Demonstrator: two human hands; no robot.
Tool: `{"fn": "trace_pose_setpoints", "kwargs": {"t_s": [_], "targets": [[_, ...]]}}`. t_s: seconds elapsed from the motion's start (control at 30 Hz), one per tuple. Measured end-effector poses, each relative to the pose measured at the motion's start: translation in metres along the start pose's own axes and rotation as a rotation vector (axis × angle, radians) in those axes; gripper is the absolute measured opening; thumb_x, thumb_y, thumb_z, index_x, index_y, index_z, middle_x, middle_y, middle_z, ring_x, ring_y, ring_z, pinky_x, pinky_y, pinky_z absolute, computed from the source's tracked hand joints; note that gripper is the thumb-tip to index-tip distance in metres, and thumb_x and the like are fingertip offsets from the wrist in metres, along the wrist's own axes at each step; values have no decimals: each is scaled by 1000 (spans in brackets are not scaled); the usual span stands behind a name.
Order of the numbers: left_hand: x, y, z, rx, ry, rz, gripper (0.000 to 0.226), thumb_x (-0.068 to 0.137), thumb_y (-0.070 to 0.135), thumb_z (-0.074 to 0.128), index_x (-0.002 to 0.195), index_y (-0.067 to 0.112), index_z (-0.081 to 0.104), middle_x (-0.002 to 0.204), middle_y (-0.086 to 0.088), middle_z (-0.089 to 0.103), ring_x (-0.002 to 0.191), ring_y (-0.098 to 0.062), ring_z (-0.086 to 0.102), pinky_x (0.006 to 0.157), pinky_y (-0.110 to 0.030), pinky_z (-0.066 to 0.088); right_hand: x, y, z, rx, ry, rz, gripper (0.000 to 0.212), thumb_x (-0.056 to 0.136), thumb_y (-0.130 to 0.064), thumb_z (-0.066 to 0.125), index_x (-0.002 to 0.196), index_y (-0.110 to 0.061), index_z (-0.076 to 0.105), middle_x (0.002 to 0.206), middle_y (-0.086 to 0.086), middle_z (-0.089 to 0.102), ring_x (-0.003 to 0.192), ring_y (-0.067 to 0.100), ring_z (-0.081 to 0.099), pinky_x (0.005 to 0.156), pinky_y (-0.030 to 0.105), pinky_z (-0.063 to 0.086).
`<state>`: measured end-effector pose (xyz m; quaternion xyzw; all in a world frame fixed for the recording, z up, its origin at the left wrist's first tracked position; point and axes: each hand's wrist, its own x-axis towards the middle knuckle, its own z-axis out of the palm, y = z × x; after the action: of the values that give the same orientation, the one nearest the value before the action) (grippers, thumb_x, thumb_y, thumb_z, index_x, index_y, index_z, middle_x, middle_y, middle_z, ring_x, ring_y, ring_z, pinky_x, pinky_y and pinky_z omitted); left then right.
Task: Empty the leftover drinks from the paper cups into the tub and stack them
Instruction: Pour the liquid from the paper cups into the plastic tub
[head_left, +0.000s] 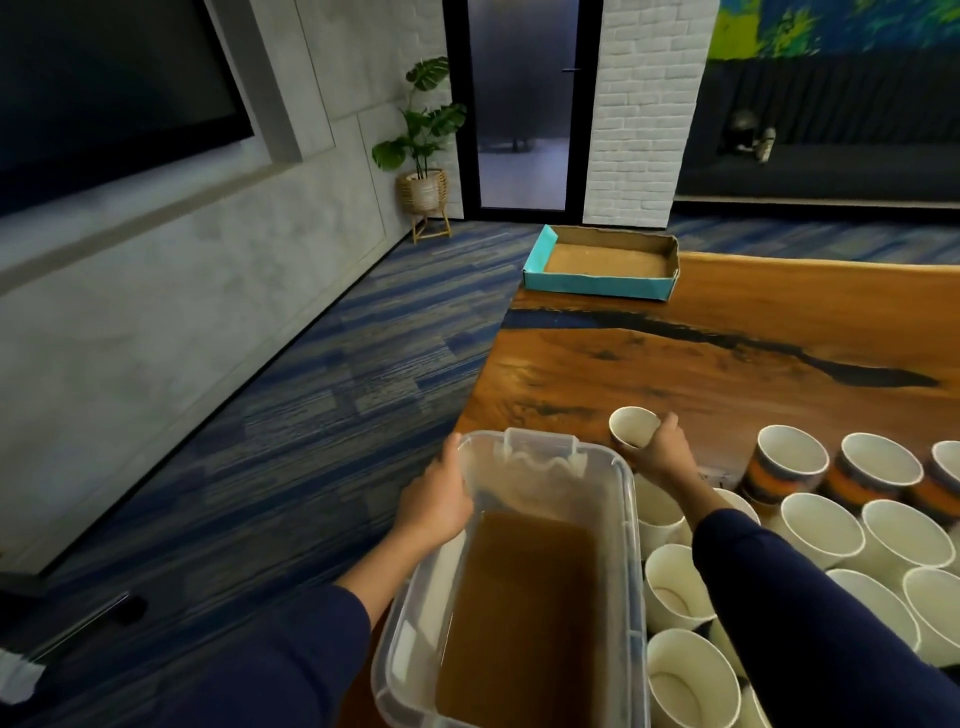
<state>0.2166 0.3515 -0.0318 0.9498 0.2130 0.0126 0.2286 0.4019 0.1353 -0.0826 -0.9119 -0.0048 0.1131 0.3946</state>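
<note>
Right hand (657, 451) curled round tilted paper cup (632, 427) just beyond tub (626, 519), left hand (441, 499) gripping tub's far-left rim; risk of dregs missing onto table (727, 332), or sleeve toppling crowded cups (675, 587) alongside.

A dark screen (104, 88) hung on the grey concrete-look wall (171, 291) to the left. Blue striped carpet (311, 415) covered the floor. In the far corner a leafy plant (423, 130) stood in a woven pot on a wooden stand, beside a black-framed glass door (522, 104). Right of the door rose a white brick pillar (647, 109), then a dark bench under a green and blue mural (841, 26). A wooden table (727, 332) with a dark resin streak held a teal cardboard tray (597, 286) at its far end.
</note>
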Motion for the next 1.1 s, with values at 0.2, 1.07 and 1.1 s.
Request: {"fn": "trace_pose_setpoints", "kwargs": {"t_s": [0.2, 1.07, 1.1], "targets": [[-1, 1, -2, -9, 2, 6, 54, 99, 14, 44, 146, 20, 20, 123, -10, 57, 92, -26, 62, 65, -32, 46, -11, -12, -14, -9, 72, -63, 76, 77, -32, 78, 132, -6, 32, 132, 17, 48, 115, 35, 53, 91, 51, 50], [-76, 58, -41, -674, -36, 188, 72, 61, 22, 89, 117, 28, 44, 115, 0, 56, 117, -22, 53, 97, -43, 50, -218, -120, -84, -38, -298, -668, 75, 77, -33, 77, 137, -18, 35, 132, 2, 47, 108, 11, 50, 75, 14, 49], [-78, 53, -41, -653, -41, 199, 70, 64, 18, 88, 118, 27, 44, 116, 0, 56, 118, -22, 53, 97, -40, 50, -221, -117, -83, -30, -341, -663, 74, 81, -35, 73, 140, -19, 32, 137, 2, 44, 110, 11, 49, 75, 12, 48]]}}
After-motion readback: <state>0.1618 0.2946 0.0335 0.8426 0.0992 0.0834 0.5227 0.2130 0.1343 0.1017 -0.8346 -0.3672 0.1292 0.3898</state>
